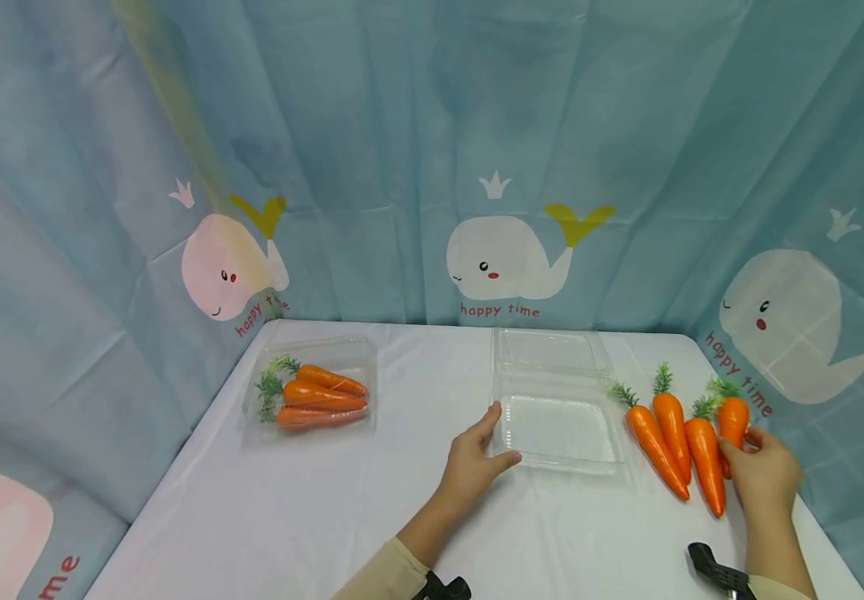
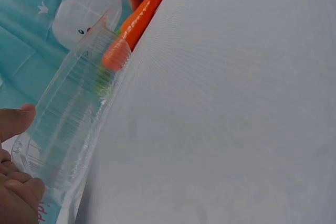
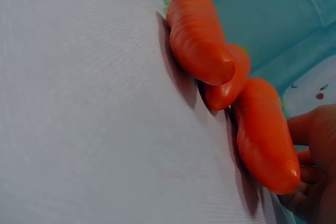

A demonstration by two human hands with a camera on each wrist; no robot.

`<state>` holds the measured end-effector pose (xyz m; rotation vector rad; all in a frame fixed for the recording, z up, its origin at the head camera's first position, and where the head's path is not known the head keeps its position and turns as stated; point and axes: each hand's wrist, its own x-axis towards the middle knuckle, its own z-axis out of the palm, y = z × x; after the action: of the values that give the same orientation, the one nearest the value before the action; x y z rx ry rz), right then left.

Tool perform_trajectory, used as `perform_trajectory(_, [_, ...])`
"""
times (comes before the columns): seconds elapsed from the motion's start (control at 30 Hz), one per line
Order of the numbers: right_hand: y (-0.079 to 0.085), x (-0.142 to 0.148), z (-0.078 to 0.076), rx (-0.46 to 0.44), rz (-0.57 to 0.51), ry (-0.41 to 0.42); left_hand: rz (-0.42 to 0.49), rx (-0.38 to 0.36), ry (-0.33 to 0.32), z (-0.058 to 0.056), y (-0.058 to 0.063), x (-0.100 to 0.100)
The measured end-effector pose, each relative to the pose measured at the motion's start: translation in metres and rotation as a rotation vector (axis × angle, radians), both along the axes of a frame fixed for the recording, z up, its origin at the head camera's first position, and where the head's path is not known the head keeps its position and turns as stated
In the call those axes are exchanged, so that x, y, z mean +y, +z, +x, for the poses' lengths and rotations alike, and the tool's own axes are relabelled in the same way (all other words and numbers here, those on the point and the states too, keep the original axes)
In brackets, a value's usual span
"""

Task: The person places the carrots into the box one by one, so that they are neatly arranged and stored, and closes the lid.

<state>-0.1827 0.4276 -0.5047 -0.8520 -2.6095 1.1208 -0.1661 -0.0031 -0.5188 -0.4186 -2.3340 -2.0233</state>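
An open, hinged clear plastic box (image 1: 555, 429) lies on the table, its lid (image 1: 547, 348) folded back. My left hand (image 1: 472, 458) grips its front-left corner; in the left wrist view the thumb (image 2: 16, 121) sits apart from the curled fingers, the box edge between. On the far right, several orange carrots with green tops lie side by side, among them a leftmost carrot (image 1: 656, 450). My right hand (image 1: 765, 471) holds the rightmost carrot (image 1: 733, 417) between thumb and fingers. In the right wrist view a nearer carrot (image 3: 265, 137) hides it.
A second clear plastic box (image 1: 364, 358) stands on the left with three carrots (image 1: 322, 396) inside. White cloth covers the table (image 1: 417, 383). Blue curtains (image 1: 387, 167) with whale prints hang behind and at both sides.
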Motion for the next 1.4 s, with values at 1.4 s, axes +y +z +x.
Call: perform_trajectory(1.4, [0.030,-0.027,0.007,0.172,0.044,-0.059,-0.068,0.058,0.001,-0.004,-0.002,-0.002])
